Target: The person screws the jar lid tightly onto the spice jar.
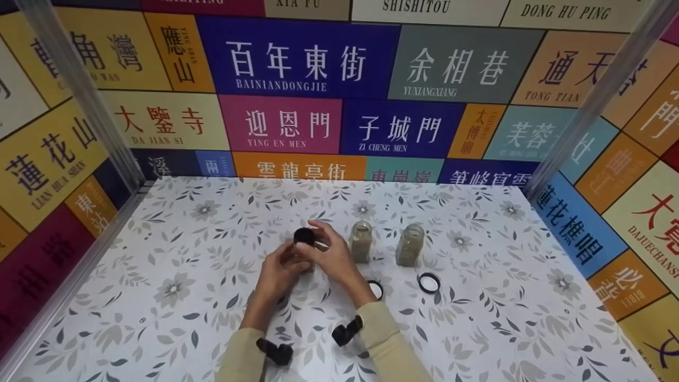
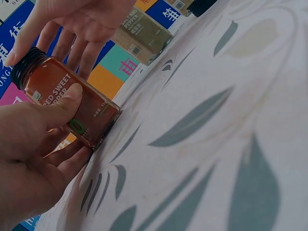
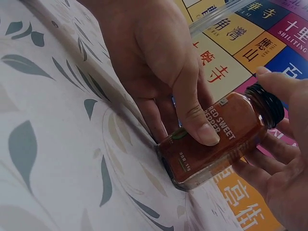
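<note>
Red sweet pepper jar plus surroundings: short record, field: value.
Held jar: red contents, label RED SWEET PEPPER
Black lid: on held jar
Left grip: around jar body, thumb across label
Right grip: thumb and fingers at lid
Other jars: two, upright, uncapped; left one, right one
Loose lids: two, dark rims, white insides; one by the forearm, one farther right
Surface: leaf-and-flower patterned tabletop
Lid turning: cannot tell

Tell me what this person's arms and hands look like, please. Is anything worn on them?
The left hand and right hand are bare. The left sleeve and right sleeve are plain, pale yellowish-beige, and stop short of the hands. A small, blocky black device sits near each cuff: the left device and the right device.
</note>
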The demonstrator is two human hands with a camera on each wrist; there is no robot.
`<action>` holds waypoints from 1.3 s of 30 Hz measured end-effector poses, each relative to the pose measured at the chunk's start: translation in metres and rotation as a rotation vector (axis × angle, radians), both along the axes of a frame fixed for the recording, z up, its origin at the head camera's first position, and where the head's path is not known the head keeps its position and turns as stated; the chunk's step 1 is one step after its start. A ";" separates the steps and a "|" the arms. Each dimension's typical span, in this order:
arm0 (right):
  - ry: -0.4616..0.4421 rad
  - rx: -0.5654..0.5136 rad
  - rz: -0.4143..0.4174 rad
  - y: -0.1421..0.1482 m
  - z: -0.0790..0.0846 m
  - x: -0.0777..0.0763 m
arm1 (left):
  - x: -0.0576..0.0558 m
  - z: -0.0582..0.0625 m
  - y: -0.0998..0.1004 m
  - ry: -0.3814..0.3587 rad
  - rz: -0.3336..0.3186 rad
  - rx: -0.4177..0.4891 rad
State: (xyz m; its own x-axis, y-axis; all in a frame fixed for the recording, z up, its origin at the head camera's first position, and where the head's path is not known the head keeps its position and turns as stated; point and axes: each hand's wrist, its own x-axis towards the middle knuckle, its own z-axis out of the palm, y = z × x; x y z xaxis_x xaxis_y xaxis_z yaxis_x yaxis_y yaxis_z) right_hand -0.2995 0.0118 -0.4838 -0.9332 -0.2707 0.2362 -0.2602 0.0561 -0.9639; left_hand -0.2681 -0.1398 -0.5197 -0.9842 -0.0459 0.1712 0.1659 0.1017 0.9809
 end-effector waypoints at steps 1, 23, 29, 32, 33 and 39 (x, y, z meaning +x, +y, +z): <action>0.010 0.009 0.007 0.000 0.000 0.000 | 0.000 0.000 0.000 0.002 0.005 -0.008; 0.017 -0.068 -0.006 -0.003 -0.003 -0.001 | -0.001 -0.001 0.001 -0.037 0.030 -0.012; 0.031 -0.028 0.008 0.000 -0.002 0.001 | -0.001 -0.001 0.002 -0.060 0.035 -0.005; 0.059 -0.016 0.009 0.001 -0.002 0.001 | 0.000 -0.001 0.001 -0.076 0.045 -0.026; 0.066 -0.015 0.008 0.001 -0.003 0.001 | 0.000 -0.001 0.001 -0.074 0.043 -0.021; 0.031 -0.070 0.015 -0.002 -0.004 0.000 | 0.000 0.000 0.002 -0.030 0.031 -0.015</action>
